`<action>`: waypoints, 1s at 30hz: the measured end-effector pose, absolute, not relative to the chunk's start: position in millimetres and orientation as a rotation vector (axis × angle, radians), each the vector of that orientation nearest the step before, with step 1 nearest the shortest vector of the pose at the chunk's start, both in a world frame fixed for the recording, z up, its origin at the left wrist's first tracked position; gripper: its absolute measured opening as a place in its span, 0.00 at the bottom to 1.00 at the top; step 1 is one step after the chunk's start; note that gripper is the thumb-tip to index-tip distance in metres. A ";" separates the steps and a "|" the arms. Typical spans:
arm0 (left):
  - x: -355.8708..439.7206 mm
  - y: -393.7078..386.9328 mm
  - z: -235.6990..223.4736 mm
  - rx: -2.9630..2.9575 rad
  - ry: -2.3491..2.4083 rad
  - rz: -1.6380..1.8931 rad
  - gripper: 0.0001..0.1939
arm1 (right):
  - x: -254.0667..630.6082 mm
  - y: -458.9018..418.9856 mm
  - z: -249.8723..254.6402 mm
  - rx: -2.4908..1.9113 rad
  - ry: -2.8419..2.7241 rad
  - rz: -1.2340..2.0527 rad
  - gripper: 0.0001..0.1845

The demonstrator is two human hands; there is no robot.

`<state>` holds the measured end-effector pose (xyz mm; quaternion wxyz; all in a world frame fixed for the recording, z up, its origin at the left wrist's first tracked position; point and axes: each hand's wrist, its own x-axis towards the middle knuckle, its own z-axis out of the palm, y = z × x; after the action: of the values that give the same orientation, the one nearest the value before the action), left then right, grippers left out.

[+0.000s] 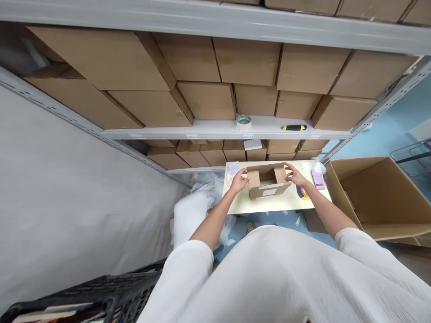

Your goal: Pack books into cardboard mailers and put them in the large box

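A small open cardboard box [256, 193] with a white label on its near side stands on the pale yellow table [242, 205]. Its two end flaps fold inward over the opening, and the long far flap stands up. At the box's left end, my left hand [239, 181] is closed on the edge, fingertips against the flap. My right hand [295, 175] grips the upper right corner, thumb and fingers around the cardboard. To the right on the table lie a purple phone-like item [317, 179] and a dark round thing with orange [302, 193], partly hidden by my right forearm.
Grey shelving [215, 133] full of brown boxes rises behind the table. On one shelf are a tape roll [244, 122] and a black-yellow utility knife [294, 128]. A large open carton [380, 193] stands right, white foam wrap [191, 215] left, a black crate [111, 296] lower left.
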<state>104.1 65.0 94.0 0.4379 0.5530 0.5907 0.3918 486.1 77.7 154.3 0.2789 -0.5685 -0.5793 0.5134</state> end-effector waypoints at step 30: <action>101.6 42.6 112.3 1.582 1.296 0.817 0.48 | 482.0 70.1 157.1 -1.418 -1.747 1.171 0.25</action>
<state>101.6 42.6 112.3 0.4526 0.6406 0.5247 0.3308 482.0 70.1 157.1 0.2978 -0.5337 -0.6576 0.4406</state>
